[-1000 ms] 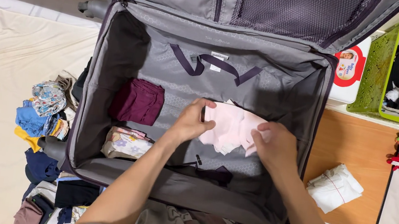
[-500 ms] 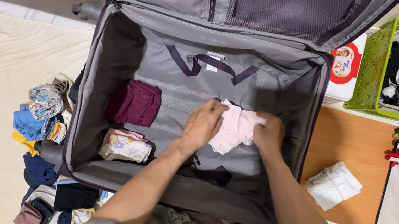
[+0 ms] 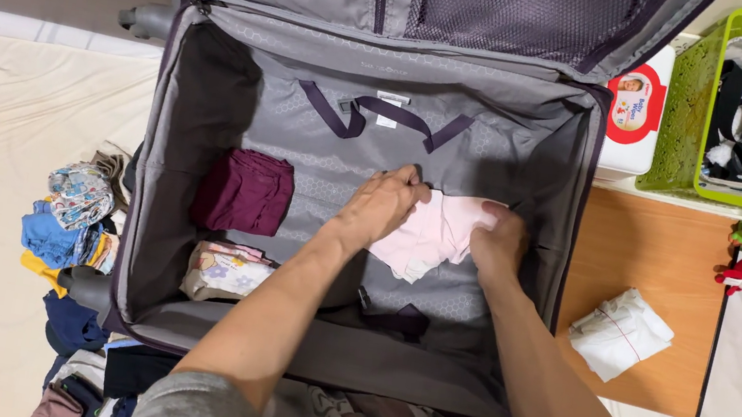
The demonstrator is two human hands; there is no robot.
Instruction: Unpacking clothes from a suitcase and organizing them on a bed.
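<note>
1. Pale pink folded cloth garment (image 3: 434, 233) lies flat on the grey lined floor of the open grey soft-sided suitcase (image 3: 213, 87), right of centre, just below the dark purple crossed packing straps (image 3: 385, 117).
2. Long axis runs roughly left-right, tilted a little: right end higher, lower-left corner hanging toward the near wall.
3. Both hands are on it, 1 at each end. Left hand (image 3: 381, 205) covers the upper-left edge, palm down, fingers curled over the cloth. Right hand (image 3: 498, 242) is on the right end, fingers tucked in against the fabric.
4. Grip state: neither hand is slack. Both are closed onto the pink garment, pressing or pinching it. Whether the fingers go under the cloth or only press from above, I cannot tell; the backs of the hands hide it.
5. Garment sits between the 2 hands, so neither is nearer; each holds its own end.
6. Outward, inside the case: a folded maroon cloth item (image 3: 244, 192) well to the left, a folded floral-print bundle (image 3: 227, 272) below that, both apart from the pink garment.
7. Outside: a pile of mixed coloured clothes (image 3: 75, 223) left of the case, a white folded bundle (image 3: 619, 332) on the wooden board (image 3: 675, 274) to the right, and a green plastic basket (image 3: 688, 119) at upper right.
</note>
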